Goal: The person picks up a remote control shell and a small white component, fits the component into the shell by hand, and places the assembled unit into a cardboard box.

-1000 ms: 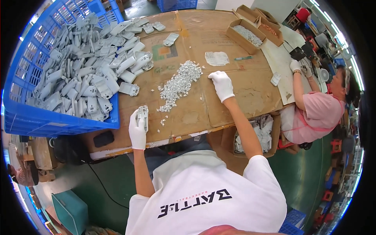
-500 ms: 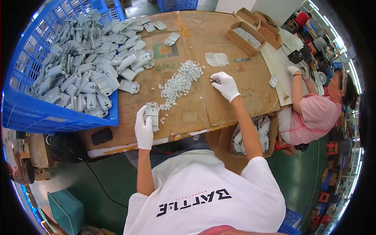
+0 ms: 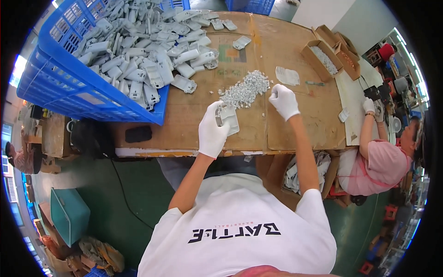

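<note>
My left hand (image 3: 212,131), in a white glove, grips a white plastic housing (image 3: 230,121) over the near part of the table. The hollow side of the housing, with a recess, faces up. Just beyond it lies a heap of tiny silvery-white parts (image 3: 247,90). My right hand (image 3: 284,101), also gloved, is closed with its fingers curled, at the heap's right edge. Whatever its fingertips may hold is hidden or too small to make out. The two hands are apart.
A large blue crate (image 3: 97,90) full of similar white housings stands left. A flat black object (image 3: 138,134) lies near the table edge. Cardboard boxes of small parts (image 3: 321,60) sit far right. A co-worker (image 3: 378,161) in pink works at the right.
The view has shifted, so the table appears further right. My left hand has brought the housing closer to the heap and tilted it. My right hand's fingers have curled in tighter.
</note>
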`<action>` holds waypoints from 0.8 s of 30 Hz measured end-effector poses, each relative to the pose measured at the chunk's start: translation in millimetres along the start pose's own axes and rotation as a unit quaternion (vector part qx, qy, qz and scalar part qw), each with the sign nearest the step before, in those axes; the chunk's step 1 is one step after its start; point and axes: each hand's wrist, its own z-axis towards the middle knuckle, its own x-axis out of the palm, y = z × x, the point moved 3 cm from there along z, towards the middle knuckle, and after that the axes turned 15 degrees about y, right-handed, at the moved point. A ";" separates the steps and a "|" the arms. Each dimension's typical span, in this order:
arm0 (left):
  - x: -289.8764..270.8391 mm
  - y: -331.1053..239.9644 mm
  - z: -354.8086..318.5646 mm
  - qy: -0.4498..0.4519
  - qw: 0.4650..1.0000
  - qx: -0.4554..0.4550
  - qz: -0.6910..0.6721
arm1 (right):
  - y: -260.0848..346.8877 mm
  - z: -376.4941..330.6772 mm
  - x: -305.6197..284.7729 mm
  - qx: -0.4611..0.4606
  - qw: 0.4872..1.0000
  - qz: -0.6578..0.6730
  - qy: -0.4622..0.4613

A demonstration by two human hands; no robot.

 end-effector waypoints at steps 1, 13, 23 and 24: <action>0.8 0.7 0.6 -0.015 1.000 -0.020 0.009 | 38.7 -10.8 -8.1 0.001 0.990 0.142 -0.009; 21.7 -13.1 -13.5 -0.107 0.994 -0.018 0.033 | 163.8 -59.2 26.0 -0.037 0.970 0.215 -0.106; 7.7 -8.0 -10.7 -0.060 0.997 0.057 0.008 | 146.4 -52.5 16.6 -0.030 0.913 0.401 0.065; 5.2 -14.4 -11.1 -0.049 0.996 0.065 0.023 | 147.8 -54.7 19.0 -0.029 0.913 0.401 0.065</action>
